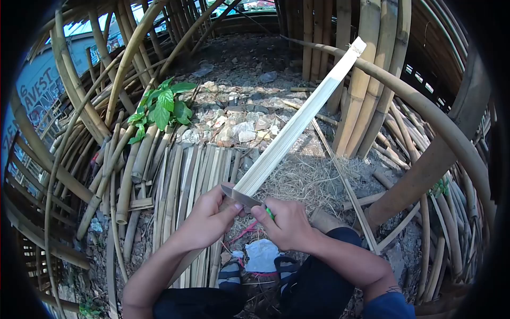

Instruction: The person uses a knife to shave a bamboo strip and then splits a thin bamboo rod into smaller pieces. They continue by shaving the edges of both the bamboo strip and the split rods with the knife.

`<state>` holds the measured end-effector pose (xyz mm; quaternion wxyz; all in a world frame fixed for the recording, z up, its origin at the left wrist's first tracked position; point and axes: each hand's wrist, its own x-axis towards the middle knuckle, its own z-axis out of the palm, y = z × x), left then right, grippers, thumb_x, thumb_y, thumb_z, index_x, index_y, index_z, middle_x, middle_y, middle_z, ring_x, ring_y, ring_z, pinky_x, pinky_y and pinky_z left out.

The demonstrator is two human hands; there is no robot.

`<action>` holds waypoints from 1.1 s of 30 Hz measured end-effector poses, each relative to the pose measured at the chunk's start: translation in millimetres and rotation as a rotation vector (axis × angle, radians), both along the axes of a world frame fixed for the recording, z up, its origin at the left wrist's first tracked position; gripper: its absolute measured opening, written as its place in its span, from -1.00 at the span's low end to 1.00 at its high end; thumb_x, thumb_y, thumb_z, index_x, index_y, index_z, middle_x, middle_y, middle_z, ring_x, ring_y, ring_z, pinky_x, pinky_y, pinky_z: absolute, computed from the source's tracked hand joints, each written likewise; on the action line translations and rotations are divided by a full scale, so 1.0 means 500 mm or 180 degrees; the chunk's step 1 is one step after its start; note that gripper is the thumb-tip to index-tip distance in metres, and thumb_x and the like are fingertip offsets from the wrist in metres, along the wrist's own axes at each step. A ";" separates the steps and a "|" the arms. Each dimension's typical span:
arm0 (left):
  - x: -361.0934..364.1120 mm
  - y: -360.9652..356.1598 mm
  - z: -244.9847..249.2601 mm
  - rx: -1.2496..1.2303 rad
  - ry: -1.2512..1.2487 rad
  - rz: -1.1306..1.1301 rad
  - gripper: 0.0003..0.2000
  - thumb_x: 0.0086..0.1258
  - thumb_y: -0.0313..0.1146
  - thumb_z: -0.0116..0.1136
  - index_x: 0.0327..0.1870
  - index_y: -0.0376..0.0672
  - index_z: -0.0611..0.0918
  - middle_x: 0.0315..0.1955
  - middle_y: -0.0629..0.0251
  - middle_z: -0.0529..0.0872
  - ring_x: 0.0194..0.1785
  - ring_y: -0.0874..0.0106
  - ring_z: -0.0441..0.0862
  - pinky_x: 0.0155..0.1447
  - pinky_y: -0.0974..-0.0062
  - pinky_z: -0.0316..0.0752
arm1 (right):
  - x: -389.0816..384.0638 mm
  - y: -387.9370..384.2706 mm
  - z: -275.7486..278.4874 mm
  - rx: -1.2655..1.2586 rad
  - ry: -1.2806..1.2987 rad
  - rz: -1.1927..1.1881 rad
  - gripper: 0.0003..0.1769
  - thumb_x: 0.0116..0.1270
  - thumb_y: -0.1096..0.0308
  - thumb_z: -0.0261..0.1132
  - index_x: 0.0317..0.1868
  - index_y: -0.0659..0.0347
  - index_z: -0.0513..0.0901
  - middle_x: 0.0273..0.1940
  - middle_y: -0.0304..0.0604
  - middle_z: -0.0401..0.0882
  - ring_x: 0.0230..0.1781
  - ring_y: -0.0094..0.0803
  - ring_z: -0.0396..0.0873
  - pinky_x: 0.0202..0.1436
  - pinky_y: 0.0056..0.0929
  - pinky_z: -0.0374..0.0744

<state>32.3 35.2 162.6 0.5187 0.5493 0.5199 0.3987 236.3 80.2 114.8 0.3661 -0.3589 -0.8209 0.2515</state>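
Note:
My right hand (pixel 285 223) is closed around the green handle (pixel 270 212) of a knife (pixel 241 197). Its blade lies across a long pale split bamboo strip (pixel 303 125), pointing left toward my left hand (pixel 211 219). That hand is closed around the strip just below the blade, thumb close to the metal. From there the strip slants up and away to the right, its far tip at the curved bamboo pole. Where its near end lies behind my left hand and forearm, I cannot make out.
Many split bamboo strips (pixel 178 183) lie side by side on the ground at left. A leafy plant (pixel 162 106) grows behind them. Upright bamboo posts (pixel 366 90) and a curved pole (pixel 425 95) stand at right. A white cloth-like piece (pixel 261 256) lies between my feet. Rubble and dry shavings (pixel 303 183) cover the ground.

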 end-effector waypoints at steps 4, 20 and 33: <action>-0.002 -0.024 0.023 0.0019 -0.0256 -0.0143 -0.78 0.57 -0.51 0.08 0.16 -0.28 0.48 -0.36 0.35 0.63 -0.51 0.67 0.44 -0.49 0.68 0.28 | -0.018 0.003 -0.005 0.0980 0.0001 -0.0045 -0.40 0.50 -0.12 0.21 -0.53 0.23 0.51 -0.73 -0.03 0.44 -0.72 -0.06 0.55 -0.64 -0.13 0.45; 0.000 -0.033 0.022 0.0224 -0.0151 0.0319 -0.77 0.59 -0.43 0.08 0.14 -0.34 0.48 -0.48 0.42 0.56 -0.60 0.73 0.32 -0.55 0.68 0.20 | -0.003 0.085 -0.007 0.1969 -0.0413 -0.0642 -0.27 0.51 -0.28 0.10 -0.55 0.24 0.56 -0.70 -0.03 0.56 -0.73 -0.11 0.60 -0.67 -0.17 0.52; -0.002 -0.010 -0.055 -0.0156 -0.0091 0.0526 -0.73 0.58 -0.44 0.08 0.20 -0.31 0.47 -0.45 0.39 0.58 -0.62 0.74 0.33 -0.58 0.72 0.18 | -0.004 0.070 -0.045 0.0646 -0.0215 0.0177 -0.30 0.53 -0.18 0.12 -0.52 0.34 0.57 -0.71 0.18 0.47 -0.63 0.18 0.59 -0.47 0.00 0.56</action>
